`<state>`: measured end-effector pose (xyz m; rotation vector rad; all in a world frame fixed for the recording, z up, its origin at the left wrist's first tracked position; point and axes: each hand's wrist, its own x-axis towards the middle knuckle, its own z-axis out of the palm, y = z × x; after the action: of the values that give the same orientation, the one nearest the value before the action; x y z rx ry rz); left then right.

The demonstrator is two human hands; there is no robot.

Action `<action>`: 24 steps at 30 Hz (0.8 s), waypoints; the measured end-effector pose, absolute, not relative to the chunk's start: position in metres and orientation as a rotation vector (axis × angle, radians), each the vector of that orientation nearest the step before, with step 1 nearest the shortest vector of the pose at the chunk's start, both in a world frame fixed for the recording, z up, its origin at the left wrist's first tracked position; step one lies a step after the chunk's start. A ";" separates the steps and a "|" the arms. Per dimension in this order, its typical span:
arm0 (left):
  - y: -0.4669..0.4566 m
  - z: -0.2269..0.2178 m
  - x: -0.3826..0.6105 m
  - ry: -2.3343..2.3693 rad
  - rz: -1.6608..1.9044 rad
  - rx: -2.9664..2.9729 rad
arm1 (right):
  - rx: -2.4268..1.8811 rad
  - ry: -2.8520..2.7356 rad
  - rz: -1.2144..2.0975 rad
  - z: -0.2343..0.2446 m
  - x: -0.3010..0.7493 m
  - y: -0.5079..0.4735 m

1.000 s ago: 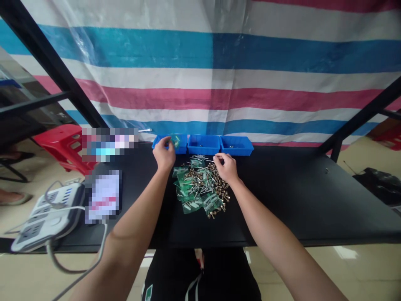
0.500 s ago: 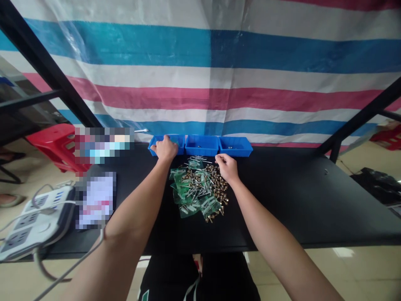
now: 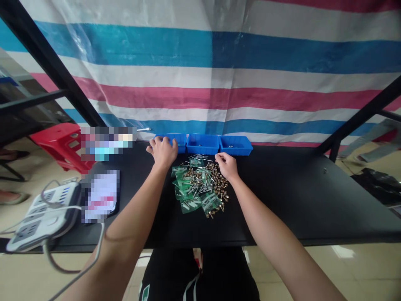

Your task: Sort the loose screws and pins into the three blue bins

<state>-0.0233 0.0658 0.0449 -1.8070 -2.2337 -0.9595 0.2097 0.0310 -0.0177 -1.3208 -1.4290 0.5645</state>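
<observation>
My left hand (image 3: pixel 163 152) is at the front of the left blue bin (image 3: pixel 181 144), its fingers spread and nothing visible in them. It partly covers that bin. My right hand (image 3: pixel 227 166) is closed, fingertips together, at the far right side of the pile; whatever it may hold is hidden. Between my forearms lies a heap of small green plastic packets (image 3: pixel 184 190), thin silver nails or pins (image 3: pixel 203 182) and brass-coloured screw-like pieces (image 3: pixel 222 184). The middle blue bin (image 3: pixel 203 148) and the right blue bin (image 3: pixel 236 148) each hold a few small metal pieces.
The black table (image 3: pixel 291 200) carries a white power strip (image 3: pixel 44 217) with cables and a blurred phone-like object (image 3: pixel 102 196) on the left. A red stool (image 3: pixel 59 144) stands beyond. Black frame bars (image 3: pixel 354 119) rise at both sides before a striped sheet (image 3: pixel 156 98).
My left hand has drawn back from inside the left bin to its front edge, and its fingers have spread. My right hand stays closed in nearly the same place. The view has shifted slightly.
</observation>
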 end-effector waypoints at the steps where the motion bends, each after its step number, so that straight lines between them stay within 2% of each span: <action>1: 0.057 0.044 -0.022 -2.163 -1.005 -1.848 | -1.322 -1.433 0.562 -0.018 0.210 0.031; 5: 0.033 0.036 -0.022 -1.943 -1.060 -2.072 | -1.323 -1.434 0.557 -0.017 0.209 0.030; 11: 0.030 0.022 -0.024 -1.635 -0.855 -2.600 | -1.321 -1.487 0.438 -0.017 0.212 0.032; 17: 0.033 0.016 -0.017 -1.587 -0.714 -2.637 | -1.379 -1.694 0.317 -0.025 0.216 0.039; 24: 0.032 0.017 -0.011 -1.625 -0.759 -2.589 | -1.669 -1.815 0.305 -0.017 0.207 0.039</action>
<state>-0.0106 0.0318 0.0168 -2.5886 -1.6249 -0.7591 0.2072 0.0391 -0.0170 -1.6688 -1.8149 0.3053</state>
